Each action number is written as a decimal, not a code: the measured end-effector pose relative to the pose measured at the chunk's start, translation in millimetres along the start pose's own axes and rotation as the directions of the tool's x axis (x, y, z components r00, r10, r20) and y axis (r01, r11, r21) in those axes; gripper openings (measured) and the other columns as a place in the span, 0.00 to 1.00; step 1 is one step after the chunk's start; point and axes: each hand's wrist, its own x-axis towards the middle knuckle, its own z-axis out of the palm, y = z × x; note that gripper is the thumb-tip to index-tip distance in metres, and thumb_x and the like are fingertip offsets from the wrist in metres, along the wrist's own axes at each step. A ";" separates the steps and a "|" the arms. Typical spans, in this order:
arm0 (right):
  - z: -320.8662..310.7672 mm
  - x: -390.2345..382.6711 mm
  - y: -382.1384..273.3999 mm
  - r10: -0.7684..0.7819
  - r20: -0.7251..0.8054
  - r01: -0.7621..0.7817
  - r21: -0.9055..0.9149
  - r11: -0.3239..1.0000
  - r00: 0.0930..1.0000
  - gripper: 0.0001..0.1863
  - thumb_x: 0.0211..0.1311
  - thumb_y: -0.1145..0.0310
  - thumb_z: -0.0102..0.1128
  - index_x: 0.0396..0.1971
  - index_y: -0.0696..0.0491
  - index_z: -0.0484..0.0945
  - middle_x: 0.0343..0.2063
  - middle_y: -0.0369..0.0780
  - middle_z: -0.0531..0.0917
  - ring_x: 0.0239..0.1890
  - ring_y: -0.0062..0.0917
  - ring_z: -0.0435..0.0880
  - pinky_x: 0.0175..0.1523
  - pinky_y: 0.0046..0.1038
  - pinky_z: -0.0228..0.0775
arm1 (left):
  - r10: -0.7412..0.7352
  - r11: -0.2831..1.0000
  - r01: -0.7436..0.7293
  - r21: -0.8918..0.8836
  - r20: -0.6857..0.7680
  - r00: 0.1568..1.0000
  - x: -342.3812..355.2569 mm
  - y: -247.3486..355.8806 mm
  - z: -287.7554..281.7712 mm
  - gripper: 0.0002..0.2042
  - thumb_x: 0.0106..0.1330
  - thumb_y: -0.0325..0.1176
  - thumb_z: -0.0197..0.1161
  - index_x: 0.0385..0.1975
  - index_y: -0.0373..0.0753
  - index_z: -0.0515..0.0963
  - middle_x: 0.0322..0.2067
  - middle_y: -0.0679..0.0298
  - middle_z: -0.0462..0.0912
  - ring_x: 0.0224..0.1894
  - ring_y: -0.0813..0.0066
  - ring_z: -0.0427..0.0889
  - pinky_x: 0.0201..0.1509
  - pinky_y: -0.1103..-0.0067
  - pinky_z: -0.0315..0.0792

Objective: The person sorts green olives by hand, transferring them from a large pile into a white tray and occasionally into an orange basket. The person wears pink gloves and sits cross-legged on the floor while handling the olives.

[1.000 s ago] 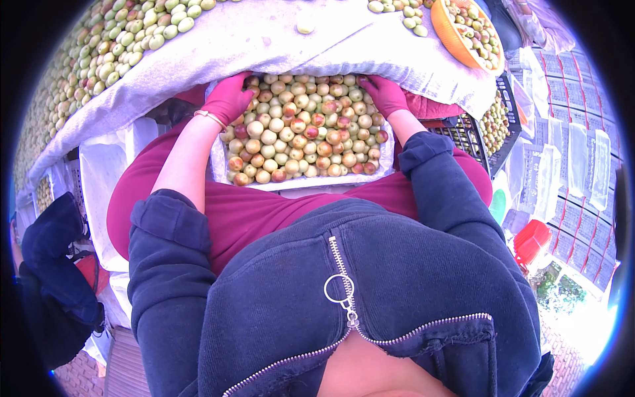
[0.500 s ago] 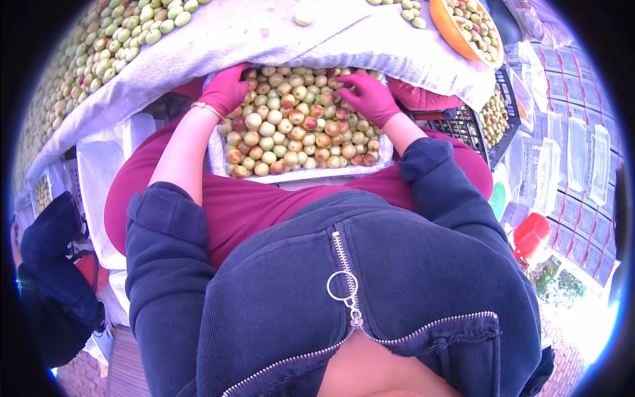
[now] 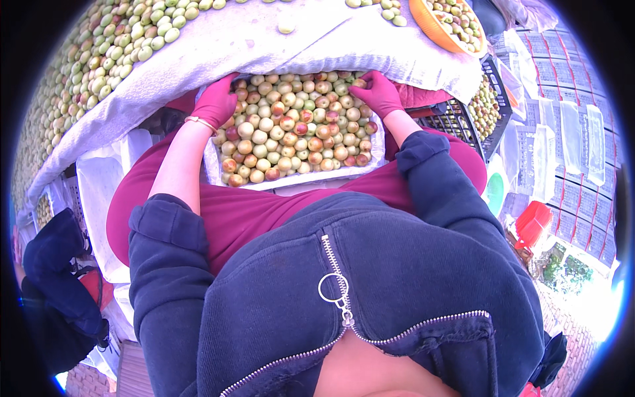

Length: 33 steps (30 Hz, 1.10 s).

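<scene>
- Upper centre: white-lined tray (image 3: 319, 176) of jujubes (image 3: 301, 128).
- Upper centre-left: gloved left hand (image 3: 217, 103) at tray's edge, grip indeterminable.
- Upper centre-right: gloved right hand (image 3: 381, 96), fingertips pinching one jujube (image 3: 359, 83).

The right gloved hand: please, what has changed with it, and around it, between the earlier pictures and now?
The right hand had reached inward, leftward over the fruits; now it is back at the far right corner of the box, with one fruit by its fingertips, grip unclear. The left hand stayed at the far left corner; the box stayed filled.
</scene>
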 end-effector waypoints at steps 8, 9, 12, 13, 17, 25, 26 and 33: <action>24.6 18.2 24.9 0.010 -0.013 -0.010 -0.026 1.000 1.000 0.23 0.49 0.57 0.69 0.44 0.51 0.77 0.27 0.39 0.81 0.32 0.31 0.81 0.41 0.31 0.72 | -0.032 0.998 0.032 -0.046 0.005 0.999 -1.8 2.8 -2.1 0.26 0.54 0.29 0.57 0.57 0.41 0.70 0.51 0.45 0.75 0.55 0.48 0.72 0.59 0.67 0.67; 26.0 18.8 26.5 0.015 0.002 -0.015 -0.019 1.000 1.000 0.23 0.49 0.58 0.68 0.45 0.51 0.77 0.27 0.39 0.81 0.32 0.31 0.81 0.41 0.32 0.72 | -0.031 0.999 0.031 -0.034 0.014 0.999 -1.3 3.2 -2.1 0.26 0.54 0.29 0.57 0.57 0.41 0.70 0.51 0.45 0.75 0.55 0.48 0.72 0.59 0.67 0.66; 27.4 17.1 28.5 -0.042 -0.002 0.042 -0.020 0.999 0.999 0.22 0.51 0.60 0.66 0.46 0.50 0.77 0.29 0.40 0.82 0.34 0.32 0.81 0.42 0.32 0.72 | -0.038 0.999 0.038 -0.013 0.030 0.999 1.3 3.3 -1.3 0.25 0.55 0.29 0.55 0.58 0.42 0.69 0.49 0.45 0.76 0.52 0.49 0.75 0.56 0.67 0.69; 26.5 16.0 27.6 -0.058 -0.003 0.058 -0.027 0.998 0.998 0.21 0.51 0.60 0.66 0.46 0.51 0.77 0.29 0.40 0.82 0.34 0.32 0.81 0.42 0.32 0.72 | -0.029 0.999 0.029 -0.015 0.032 0.999 1.5 3.1 -1.0 0.25 0.55 0.29 0.55 0.57 0.42 0.69 0.50 0.45 0.76 0.53 0.49 0.74 0.57 0.67 0.68; 16.1 8.4 15.6 -0.097 0.021 0.096 0.011 0.995 0.995 0.21 0.53 0.60 0.65 0.46 0.51 0.77 0.32 0.41 0.82 0.34 0.31 0.82 0.42 0.30 0.73 | -0.016 1.000 0.017 -0.018 0.019 1.000 1.8 1.2 -2.2 0.25 0.55 0.28 0.57 0.56 0.41 0.70 0.50 0.45 0.75 0.55 0.49 0.73 0.58 0.67 0.67; 18.1 -24.0 -41.8 -0.381 0.327 0.423 -0.067 0.904 0.865 0.14 0.53 0.59 0.63 0.40 0.45 0.80 0.35 0.40 0.81 0.39 0.34 0.81 0.43 0.34 0.73 | -0.054 0.998 0.055 -0.012 0.063 0.997 5.4 2.6 -8.3 0.22 0.56 0.27 0.56 0.54 0.39 0.72 0.48 0.48 0.78 0.51 0.54 0.77 0.56 0.71 0.70; 19.3 -27.0 -47.3 -0.372 0.376 0.436 -0.099 0.894 0.849 0.14 0.52 0.60 0.63 0.40 0.45 0.80 0.35 0.39 0.81 0.39 0.34 0.81 0.44 0.34 0.73 | -0.054 0.998 0.056 -0.018 0.074 0.996 4.3 1.7 -10.6 0.22 0.56 0.27 0.56 0.54 0.38 0.72 0.48 0.49 0.78 0.51 0.55 0.77 0.55 0.71 0.70; 14.6 -45.1 -49.7 -0.374 0.501 0.490 -0.118 0.864 0.780 0.16 0.50 0.68 0.63 0.42 0.46 0.77 0.38 0.39 0.79 0.40 0.33 0.80 0.45 0.32 0.73 | 0.000 0.970 0.017 -0.243 0.070 0.998 -1.6 2.4 -12.2 0.19 0.59 0.27 0.54 0.51 0.44 0.76 0.45 0.55 0.81 0.47 0.61 0.80 0.52 0.74 0.71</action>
